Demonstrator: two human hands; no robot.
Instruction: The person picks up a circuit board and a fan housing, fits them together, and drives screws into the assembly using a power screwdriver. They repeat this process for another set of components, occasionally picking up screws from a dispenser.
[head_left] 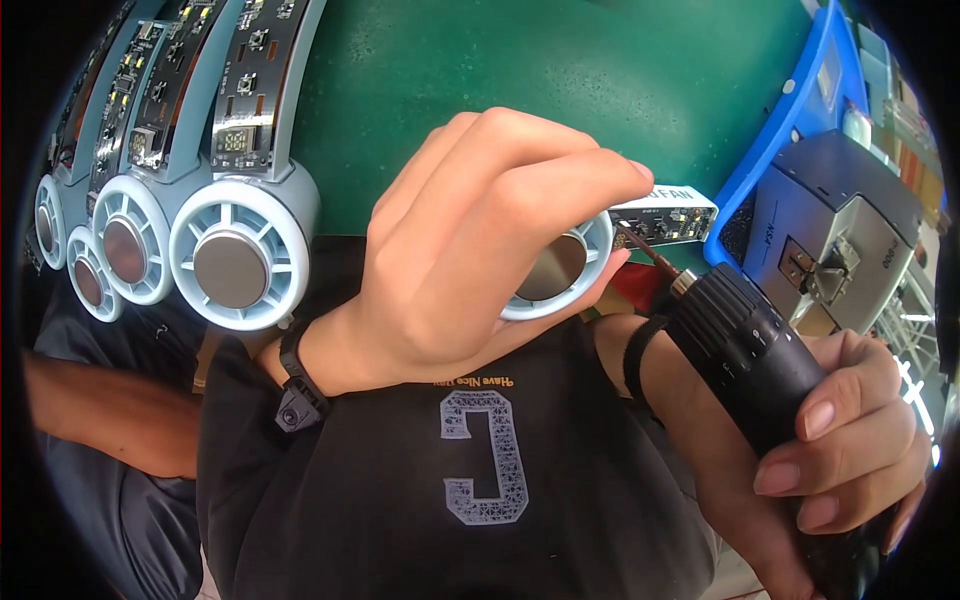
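Note:
My left hand [455, 240] is wrapped round a light blue neck fan [597, 270]. Its round vent with a grey metal disc shows between my thumb and fingers. A band with a bare circuit board runs off to the right from it. My right hand [850, 440] grips a black electric screwdriver [745, 345] by its body. The screwdriver slants up and to the left, and its thin bit ends at the board beside the round vent. Whether the tip sits in a screw, I cannot make out.
Several more light blue neck fans [290, 215] with bare boards stand in a row at the left. A green mat [420, 70] covers the bench. At the right are a blue tray [745, 170] and a dark grey screw feeder [840, 225]. Another person's forearm [110, 415] reaches in at the left.

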